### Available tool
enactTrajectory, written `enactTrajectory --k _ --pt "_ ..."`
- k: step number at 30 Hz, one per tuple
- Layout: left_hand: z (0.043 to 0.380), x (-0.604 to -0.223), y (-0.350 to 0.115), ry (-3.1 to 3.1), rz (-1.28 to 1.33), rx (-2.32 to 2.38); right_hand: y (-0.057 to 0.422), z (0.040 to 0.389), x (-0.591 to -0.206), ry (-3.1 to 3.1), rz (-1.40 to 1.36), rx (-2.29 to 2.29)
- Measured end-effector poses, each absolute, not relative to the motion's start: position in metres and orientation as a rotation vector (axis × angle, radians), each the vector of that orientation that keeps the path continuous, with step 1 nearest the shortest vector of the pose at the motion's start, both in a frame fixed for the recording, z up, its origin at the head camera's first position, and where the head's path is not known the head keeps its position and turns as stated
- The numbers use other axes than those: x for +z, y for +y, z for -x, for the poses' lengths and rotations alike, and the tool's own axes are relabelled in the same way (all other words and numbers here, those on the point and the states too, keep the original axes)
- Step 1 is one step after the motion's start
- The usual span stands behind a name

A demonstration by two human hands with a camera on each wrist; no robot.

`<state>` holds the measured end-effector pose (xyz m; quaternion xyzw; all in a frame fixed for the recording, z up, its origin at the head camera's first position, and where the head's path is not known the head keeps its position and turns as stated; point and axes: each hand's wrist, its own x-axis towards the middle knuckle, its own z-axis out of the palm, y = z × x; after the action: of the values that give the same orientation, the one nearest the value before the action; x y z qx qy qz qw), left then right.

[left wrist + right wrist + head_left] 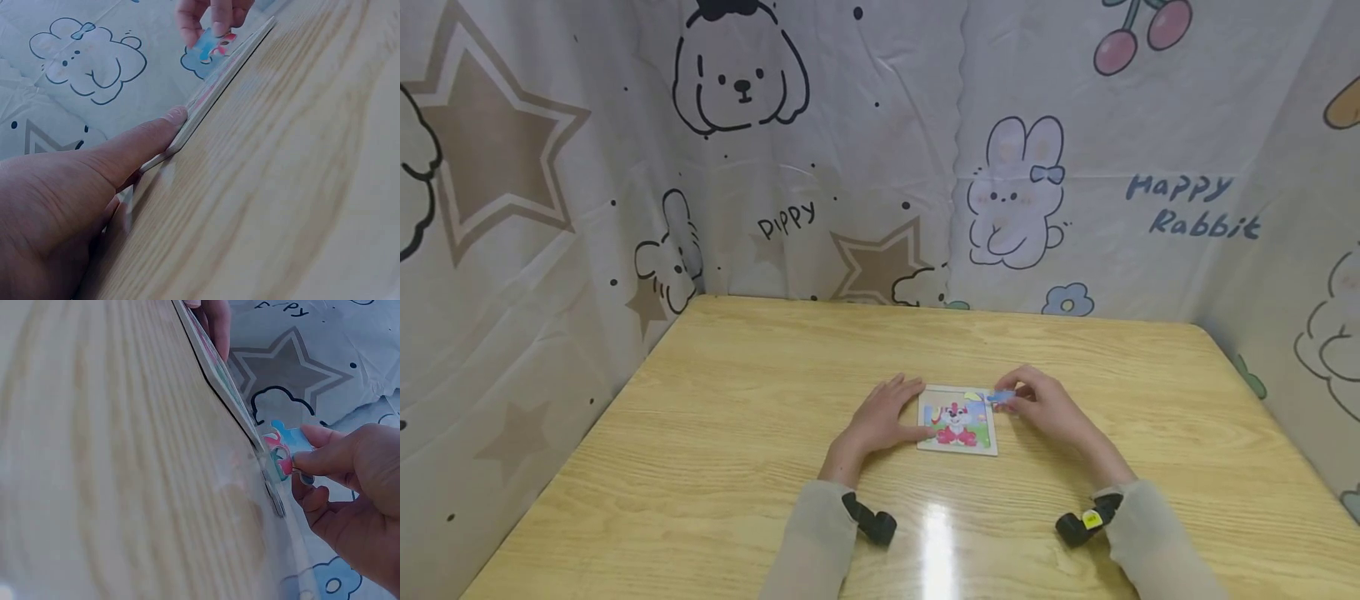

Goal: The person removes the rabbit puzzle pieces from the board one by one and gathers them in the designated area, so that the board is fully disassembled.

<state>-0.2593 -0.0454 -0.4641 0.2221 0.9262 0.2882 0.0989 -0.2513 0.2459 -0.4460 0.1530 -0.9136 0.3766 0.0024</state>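
Note:
A small square jigsaw puzzle in a pale tray (pixel 957 452) lies on the table, its picture showing a red and white cartoon animal. At its left side is my left hand (pixel 883 421), thumb resting on the tray's edge and fingers stretched along the upper left corner. Just beyond the upper right edge, my right hand (pixel 1041 404) pinches a blue puzzle piece (pixel 289 440) with red on it between thumb and fingers. Whether a second piece is held with it, I cannot tell. A yellow patch (pixel 973 397) shows near the top of the puzzle.
The wooden table (pixel 760 400) has a bright light reflection near the front. A printed curtain (pixel 865 150) hangs around the back and sides. Each wrist carries a black strapped-on camera, one at the left sleeve (pixel 820 525) and one at the right sleeve (pixel 1157 533).

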Motion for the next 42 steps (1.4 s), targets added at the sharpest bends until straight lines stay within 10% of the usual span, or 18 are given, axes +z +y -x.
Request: enactTrajectory --k 42 --pt "0.26 -0.465 -0.046 2.743 -0.687 0.869 0.304 0.241 -0.448 -2.909 -0.372 1.082"
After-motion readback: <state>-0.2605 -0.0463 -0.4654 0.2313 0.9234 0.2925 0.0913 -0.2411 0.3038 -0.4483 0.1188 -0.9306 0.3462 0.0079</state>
